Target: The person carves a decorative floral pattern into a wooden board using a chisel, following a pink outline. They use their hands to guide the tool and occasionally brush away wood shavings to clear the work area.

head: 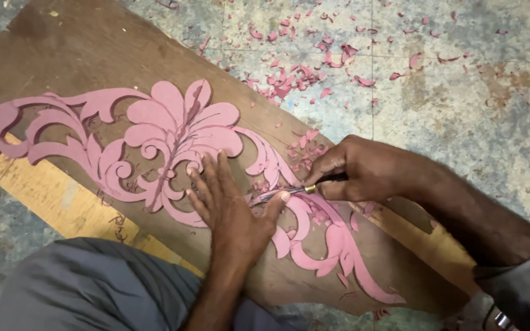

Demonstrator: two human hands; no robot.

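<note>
Progress: pink scrollwork (173,125) mostly cut out on board (62,49) | my r hand (363,168) fist-tight on chisel (295,191), trimming mid scroll | l hand (231,205) flat, fingers spread, holds nothing | chips (289,79) litter floor (461,104) | lower tail edges prob left

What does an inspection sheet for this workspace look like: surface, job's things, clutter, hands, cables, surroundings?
Surface: brown wooden board lying on a worn concrete floor.
Job's things: pink floral scroll cutout flat on the board; thin carving tool with its tip on the cutout.
Clutter: pink shavings scattered over the floor and board.
Hands: left hand pressed flat on the cutout, thumb by the blade; right hand gripping the tool.
Cables: nothing seen.
Surroundings: grey-clothed knee at the lower edge.
</note>
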